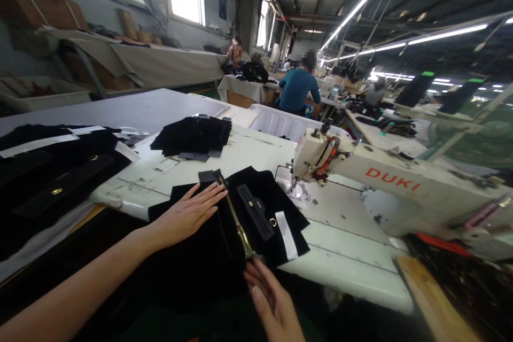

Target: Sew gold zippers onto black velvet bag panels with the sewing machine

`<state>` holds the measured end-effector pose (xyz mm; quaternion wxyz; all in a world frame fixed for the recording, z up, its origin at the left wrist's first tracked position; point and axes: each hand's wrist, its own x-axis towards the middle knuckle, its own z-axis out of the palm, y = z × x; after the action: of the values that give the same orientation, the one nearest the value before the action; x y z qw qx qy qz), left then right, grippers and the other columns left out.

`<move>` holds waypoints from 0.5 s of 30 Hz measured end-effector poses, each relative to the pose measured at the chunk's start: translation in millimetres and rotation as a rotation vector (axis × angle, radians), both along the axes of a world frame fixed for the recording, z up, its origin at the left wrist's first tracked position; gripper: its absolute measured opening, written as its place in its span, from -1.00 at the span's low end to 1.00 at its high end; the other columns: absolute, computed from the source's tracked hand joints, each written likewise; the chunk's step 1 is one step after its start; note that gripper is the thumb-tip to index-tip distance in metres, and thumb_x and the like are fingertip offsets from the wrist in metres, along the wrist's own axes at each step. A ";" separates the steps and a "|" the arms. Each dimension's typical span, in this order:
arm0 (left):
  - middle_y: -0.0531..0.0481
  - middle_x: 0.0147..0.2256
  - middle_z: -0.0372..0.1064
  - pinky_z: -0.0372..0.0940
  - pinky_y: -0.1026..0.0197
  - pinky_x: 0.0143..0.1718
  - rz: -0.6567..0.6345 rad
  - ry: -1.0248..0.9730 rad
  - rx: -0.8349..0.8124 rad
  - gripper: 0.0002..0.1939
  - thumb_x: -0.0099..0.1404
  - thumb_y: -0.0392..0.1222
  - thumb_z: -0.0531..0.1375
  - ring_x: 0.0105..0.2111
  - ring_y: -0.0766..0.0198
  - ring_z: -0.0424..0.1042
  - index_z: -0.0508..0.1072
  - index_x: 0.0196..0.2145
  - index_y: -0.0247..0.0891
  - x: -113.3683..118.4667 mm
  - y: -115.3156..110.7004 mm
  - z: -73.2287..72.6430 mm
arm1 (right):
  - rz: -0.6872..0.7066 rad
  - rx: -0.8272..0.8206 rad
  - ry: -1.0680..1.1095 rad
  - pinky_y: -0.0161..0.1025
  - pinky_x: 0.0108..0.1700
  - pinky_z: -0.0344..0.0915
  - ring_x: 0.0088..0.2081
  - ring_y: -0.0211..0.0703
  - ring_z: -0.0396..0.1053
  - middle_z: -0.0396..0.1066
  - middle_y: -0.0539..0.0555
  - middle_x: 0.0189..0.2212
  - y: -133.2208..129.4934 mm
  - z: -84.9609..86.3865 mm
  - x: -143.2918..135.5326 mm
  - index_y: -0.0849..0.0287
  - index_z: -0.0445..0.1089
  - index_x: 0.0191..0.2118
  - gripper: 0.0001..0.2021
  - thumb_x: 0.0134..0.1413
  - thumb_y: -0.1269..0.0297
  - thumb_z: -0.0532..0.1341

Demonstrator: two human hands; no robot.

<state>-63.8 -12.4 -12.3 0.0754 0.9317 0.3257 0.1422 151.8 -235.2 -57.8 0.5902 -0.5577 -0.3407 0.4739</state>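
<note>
Black cloth pieces [24, 144], piled with white strips and gold-coloured fittings, occupied the far left. A smaller stack of dark pieces [192, 136] lay farther right on the pale worktable [260, 148]. The left hand [192, 208] lay flat, fingers extended and slightly parted, on a black panel [250, 177], fingertips at the far end of a gold-coloured zip [234, 214]. The panel lay at the table's near edge, the zip running across it toward the person. Right of the zip was a dark patch [255, 211] with a gold stud. The right hand [274, 302] was at the zip's near end, fingers bent; whether they gripped it could not be determined. Beyond were a white strip [286, 235] and a sewing machine [385, 171] marked "DUKI".
</note>
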 end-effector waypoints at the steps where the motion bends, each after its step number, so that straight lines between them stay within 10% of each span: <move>1: 0.01 0.41 0.02 -0.24 -0.12 0.43 -0.023 0.009 0.000 -0.49 0.59 -0.05 -0.10 0.41 0.12 -0.01 0.11 0.42 -0.05 2.3 -4.2 -2.9 | -0.008 -0.020 0.119 0.04 0.20 0.36 0.11 0.16 0.48 0.53 0.23 0.06 5.7 3.1 -8.0 0.13 0.52 0.10 -0.33 -0.01 -0.25 0.40; 6: 0.10 0.44 -0.08 -0.43 0.06 0.44 -0.094 0.017 0.042 -0.43 0.59 -0.12 -0.03 0.43 0.24 -0.08 -0.07 0.46 0.05 6.6 -33.3 -13.9 | -0.114 -0.080 0.344 0.03 0.35 0.12 0.27 0.16 0.30 0.47 0.18 0.14 24.4 23.5 -29.0 0.17 0.51 0.10 -0.31 -0.11 -0.14 0.48; 15: 0.08 0.43 -0.02 -0.41 0.03 0.44 -0.085 -0.041 0.030 -0.43 0.57 -0.18 0.00 0.42 0.21 -0.04 0.00 0.45 0.07 7.2 -42.8 -13.0 | -0.257 -0.236 0.062 -0.07 0.38 0.10 0.34 0.07 0.20 0.32 0.17 0.27 39.3 35.9 -26.1 0.29 0.36 0.24 -0.24 -0.01 -0.05 0.44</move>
<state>-56.5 -55.2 -25.3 0.0739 0.9426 0.2819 0.1629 125.7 -195.9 -21.9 0.5865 -0.6471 -0.1903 0.4484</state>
